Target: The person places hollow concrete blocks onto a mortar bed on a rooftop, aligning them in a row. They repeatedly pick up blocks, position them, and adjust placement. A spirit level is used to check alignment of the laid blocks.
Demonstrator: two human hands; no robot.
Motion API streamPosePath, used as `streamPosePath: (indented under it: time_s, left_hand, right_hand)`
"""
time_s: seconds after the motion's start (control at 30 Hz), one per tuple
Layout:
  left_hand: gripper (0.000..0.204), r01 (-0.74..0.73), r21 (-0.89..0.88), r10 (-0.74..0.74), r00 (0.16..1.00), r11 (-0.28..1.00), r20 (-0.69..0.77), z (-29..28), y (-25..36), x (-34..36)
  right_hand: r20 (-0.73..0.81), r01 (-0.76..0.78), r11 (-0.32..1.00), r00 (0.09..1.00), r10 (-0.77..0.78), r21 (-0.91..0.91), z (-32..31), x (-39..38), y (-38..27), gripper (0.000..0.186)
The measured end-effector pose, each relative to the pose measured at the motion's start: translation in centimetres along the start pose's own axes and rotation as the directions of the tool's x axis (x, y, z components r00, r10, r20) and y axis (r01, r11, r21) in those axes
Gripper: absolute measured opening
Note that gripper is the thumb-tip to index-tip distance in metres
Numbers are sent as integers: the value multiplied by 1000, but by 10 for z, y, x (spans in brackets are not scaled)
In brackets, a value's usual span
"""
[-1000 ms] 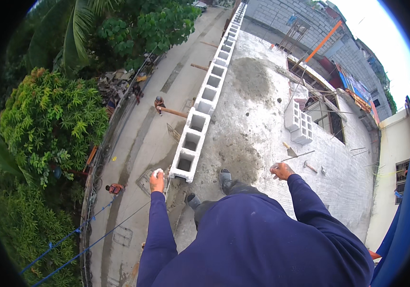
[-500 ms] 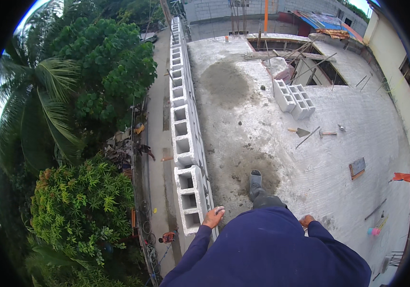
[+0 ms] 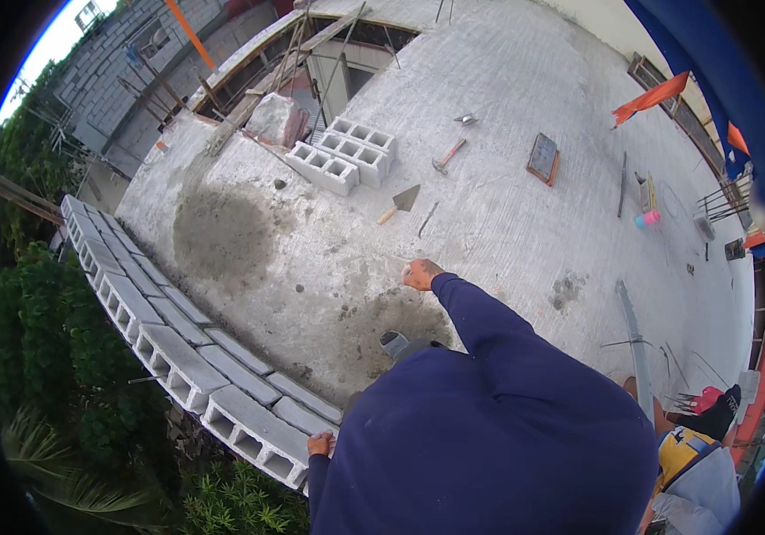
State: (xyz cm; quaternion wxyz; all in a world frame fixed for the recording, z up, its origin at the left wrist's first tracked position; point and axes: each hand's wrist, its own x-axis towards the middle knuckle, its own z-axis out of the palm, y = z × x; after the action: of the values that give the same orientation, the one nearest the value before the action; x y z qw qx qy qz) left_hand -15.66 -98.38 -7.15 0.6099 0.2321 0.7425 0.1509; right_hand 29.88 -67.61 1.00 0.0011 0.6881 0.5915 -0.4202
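Observation:
My left hand [image 3: 321,443] is low at the near end of a grey hollow concrete block wall [image 3: 253,432]. Its fingers are bent against the upper edge of the blocks, and whatever lies under them is hidden. Out in front of me, over the rough slab [image 3: 489,232], my right hand [image 3: 420,274] is held with its fingers curled together. If it pinches anything, that is too small to make out. Beyond it lie a trowel [image 3: 400,203] with a wooden handle, a thin rod [image 3: 428,219] and a hammer [image 3: 449,156]. My boot [image 3: 393,342] stands on a damp mortar patch.
Loose hollow blocks [image 3: 347,156] stand beside a framed slab opening [image 3: 347,67] with crossed sticks. A dark framed board [image 3: 544,160] lies farther right. Another person [image 3: 686,459] is at the lower right. Trees [image 3: 61,357] grow below the wall's outer side.
My view has turned to the right, so the wall now slants across the left. My right arm has reached forward over the slab. The left hand stays by the wall's near end.

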Motion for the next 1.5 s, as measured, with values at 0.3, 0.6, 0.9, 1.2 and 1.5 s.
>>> streamPosePath:
  time_s: [0.3,0.6,0.9,1.2,1.5]
  left_hand:
    - [24,-304,659,220,953,688,209,-112,139,202]
    - [31,-489,118,-398,809,-865,433,-194,417,341]
    - [38,-316,875,96,923,-366,374,78,602,365]
    - [39,-942,148,-642,316,-302,699,504,436,202]
    - [28,-952,152,-15,154,267,988,874,558,13]
  right_hand:
    - [-71,-59,958,994,82,281,3,56,-84,26]
    - [-11,-632,492,607,794,599,140,-136,-7,23]
    - [21,-703,107,170,985,703,266,-186,27,22]
    - [444,-280,-361,350,825,890,164,-265,256,31]
    - [57,-3,-57,153,987,998,-82,-348,494,27]
